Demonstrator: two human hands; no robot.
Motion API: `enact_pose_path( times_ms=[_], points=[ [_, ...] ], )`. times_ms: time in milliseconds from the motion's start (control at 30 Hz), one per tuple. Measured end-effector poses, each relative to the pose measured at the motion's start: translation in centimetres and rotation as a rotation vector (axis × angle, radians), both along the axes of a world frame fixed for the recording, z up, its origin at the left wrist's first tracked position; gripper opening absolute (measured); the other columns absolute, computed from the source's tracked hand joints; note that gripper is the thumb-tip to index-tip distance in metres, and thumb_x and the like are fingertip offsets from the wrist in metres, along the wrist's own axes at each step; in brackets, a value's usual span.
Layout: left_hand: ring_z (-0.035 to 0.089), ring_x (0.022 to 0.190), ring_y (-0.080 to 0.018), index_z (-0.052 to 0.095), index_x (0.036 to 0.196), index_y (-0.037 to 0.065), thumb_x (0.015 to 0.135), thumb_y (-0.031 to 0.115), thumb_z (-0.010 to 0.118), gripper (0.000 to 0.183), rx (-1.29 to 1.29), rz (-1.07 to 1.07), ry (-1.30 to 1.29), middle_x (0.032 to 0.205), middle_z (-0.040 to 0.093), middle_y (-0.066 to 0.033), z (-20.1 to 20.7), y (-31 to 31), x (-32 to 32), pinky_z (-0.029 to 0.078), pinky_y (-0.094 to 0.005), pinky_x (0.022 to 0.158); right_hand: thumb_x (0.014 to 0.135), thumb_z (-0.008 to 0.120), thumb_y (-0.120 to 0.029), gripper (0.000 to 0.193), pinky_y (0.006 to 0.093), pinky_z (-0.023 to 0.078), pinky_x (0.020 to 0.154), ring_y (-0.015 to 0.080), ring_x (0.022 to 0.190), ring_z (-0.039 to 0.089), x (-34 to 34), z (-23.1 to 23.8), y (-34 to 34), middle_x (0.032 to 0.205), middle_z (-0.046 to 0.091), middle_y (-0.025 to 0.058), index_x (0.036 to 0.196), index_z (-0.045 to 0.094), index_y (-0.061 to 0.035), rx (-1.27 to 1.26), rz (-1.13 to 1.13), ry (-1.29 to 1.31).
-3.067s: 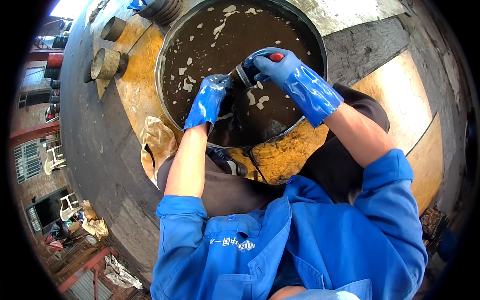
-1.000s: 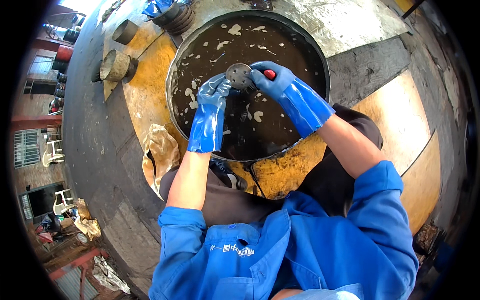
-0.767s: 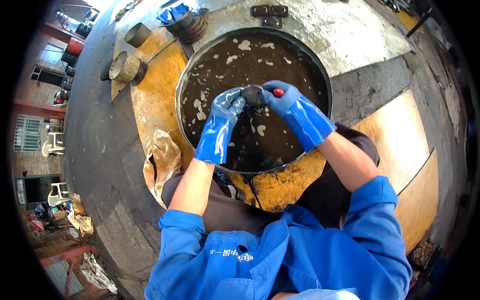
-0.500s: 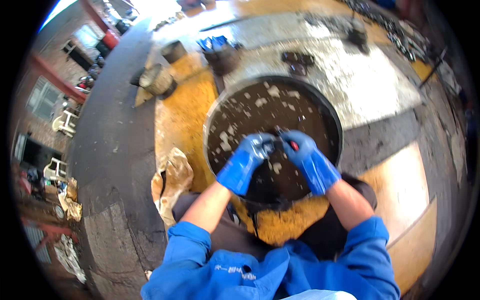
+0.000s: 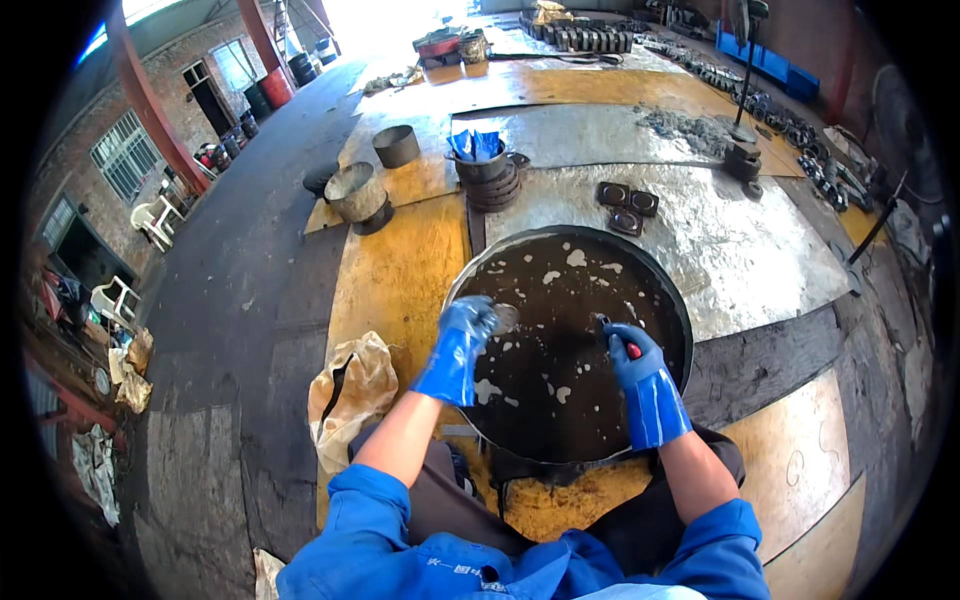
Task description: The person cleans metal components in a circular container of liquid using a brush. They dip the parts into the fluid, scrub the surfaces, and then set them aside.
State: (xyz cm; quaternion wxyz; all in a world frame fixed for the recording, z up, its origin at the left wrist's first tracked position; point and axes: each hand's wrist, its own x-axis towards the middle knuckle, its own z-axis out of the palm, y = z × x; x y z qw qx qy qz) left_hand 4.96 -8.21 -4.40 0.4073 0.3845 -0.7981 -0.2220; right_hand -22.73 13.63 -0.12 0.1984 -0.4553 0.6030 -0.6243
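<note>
Blue rubber gloves cover both my hands over a wide round basin (image 5: 690, 350) of dark liquid, with pale foam patches floating on it. My left hand (image 5: 468, 320) is above the basin's left side, its fingers curled around the edge of a small greyish round piece (image 5: 507, 318); its exact kind is unclear. On the right, my right hand (image 5: 634, 362) grips a small tool with a red handle (image 5: 633, 351). The tool's dark tip (image 5: 602, 321) points up and left over the liquid; most of its handle is hidden in the glove. The hands are well apart.
Beyond the basin, several dark square parts (image 5: 627, 205) lie on a metal sheet (image 5: 740, 240). Metal pots (image 5: 355, 192) and a stacked container holding blue material (image 5: 475, 147) stand farther left. A crumpled tan sack (image 5: 352, 390) sits beside my left knee.
My hands were together over the middle of the basin and have separated, left hand leftward, right hand rightward. The view has tilted up, showing more of the far floor.
</note>
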Motion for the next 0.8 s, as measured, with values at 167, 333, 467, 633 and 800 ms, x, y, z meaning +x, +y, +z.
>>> enact_pose_path(
  times_ms=[167, 333, 467, 633, 800],
  points=[
    [0.060, 0.080, -0.0120, 0.073, 0.104, 0.000, 0.096, 0.014, 0.073, 0.016, 0.510, 0.040, 0.400, 0.090, 0.070, -0.0014, -0.2, -1.7, 5.9, 0.052, -0.0323, 0.069, 0.098, 0.067, 0.000, 0.015, 0.0246, 0.054, 0.079, 0.0100, 0.087, 0.067, -1.1, -2.3, -0.4, 0.098, 0.074, 0.0051, 0.111, 0.075, -0.0008, -0.059, 0.028, -0.066],
    [0.062, 0.091, -0.0136, 0.072, 0.115, -0.001, 0.098, 0.016, 0.071, 0.024, 0.566, 0.158, 0.320, 0.100, 0.073, -0.0046, 2.8, -1.9, 7.3, 0.050, -0.0309, 0.087, 0.098, 0.069, -0.004, 0.016, 0.0257, 0.053, 0.090, 0.0103, 0.096, 0.068, -1.7, -0.8, 0.7, 0.103, 0.076, 0.0068, 0.113, 0.074, 0.0008, 0.114, 0.001, 0.027],
    [0.065, 0.099, -0.0179, 0.074, 0.117, 0.003, 0.098, 0.023, 0.070, 0.028, 0.566, 0.181, 0.264, 0.109, 0.075, -0.0062, 7.8, 0.6, 7.6, 0.048, -0.0331, 0.095, 0.098, 0.068, -0.005, 0.018, 0.0260, 0.054, 0.088, 0.0103, 0.094, 0.068, -1.3, 0.0, 0.6, 0.103, 0.076, 0.0066, 0.114, 0.075, -0.0010, 0.158, 0.013, 0.083],
    [0.062, 0.084, -0.0231, 0.075, 0.100, 0.003, 0.097, 0.029, 0.071, 0.027, 0.612, 0.340, -0.009, 0.091, 0.074, -0.0097, 2.4, -2.0, 8.9, 0.049, -0.0395, 0.086, 0.098, 0.067, -0.005, 0.018, 0.0266, 0.054, 0.086, 0.0105, 0.092, 0.068, -0.2, -0.3, -0.1, 0.102, 0.075, 0.0062, 0.114, 0.075, -0.0024, 0.207, 0.049, 0.125],
    [0.060, 0.103, -0.0169, 0.074, 0.114, 0.005, 0.097, 0.027, 0.068, 0.028, 0.788, 0.259, 0.197, 0.109, 0.073, -0.0088, 5.8, -0.7, 7.9, 0.045, -0.0355, 0.099, 0.099, 0.066, -0.005, 0.018, 0.0270, 0.054, 0.086, 0.0108, 0.092, 0.068, -0.3, -0.3, 0.0, 0.101, 0.075, 0.0063, 0.113, 0.075, -0.0024, 0.204, 0.039, 0.192]
  ],
)
